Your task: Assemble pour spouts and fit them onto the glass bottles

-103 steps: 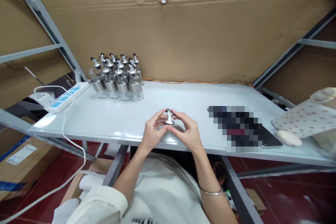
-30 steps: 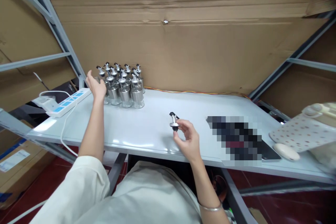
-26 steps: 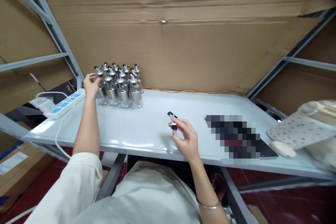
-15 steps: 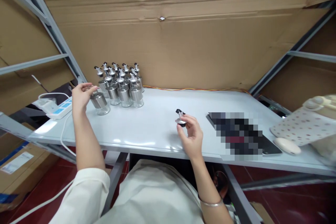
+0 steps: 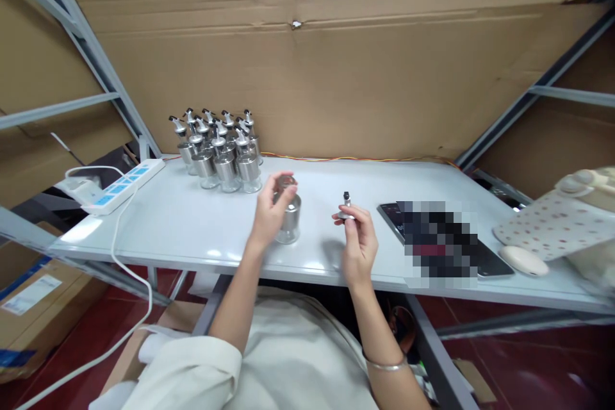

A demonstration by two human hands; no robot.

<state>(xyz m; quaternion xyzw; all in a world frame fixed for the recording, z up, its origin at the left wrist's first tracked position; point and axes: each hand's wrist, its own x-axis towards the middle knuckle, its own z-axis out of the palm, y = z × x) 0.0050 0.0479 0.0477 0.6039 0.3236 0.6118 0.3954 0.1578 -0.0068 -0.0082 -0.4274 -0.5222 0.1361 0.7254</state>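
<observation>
My left hand (image 5: 271, 208) grips the neck of a glass bottle (image 5: 289, 221) with a steel sleeve and no spout on it. The bottle is upright over the middle of the table; whether its base touches the surface I cannot tell. Off to its right, my right hand (image 5: 359, 243) pinches a pourer spout (image 5: 346, 205), silver with a black tip, held upright above the table. Several similar bottles (image 5: 225, 166), fitted with pourer spouts, stand grouped at the back left.
On the left lies a white power strip (image 5: 127, 186) with a cable. A tablet-like dark device (image 5: 391, 218), partly blurred out, rests on the right, beside a cream oval object (image 5: 523, 261) and a spotted container (image 5: 548, 227). Cardboard (image 5: 365, 90) walls the back of the table (image 5: 192, 230).
My left hand has brought the spoutless bottle from the left side to the middle of the table. My right hand has shifted slightly right and turned the pourer spout.
</observation>
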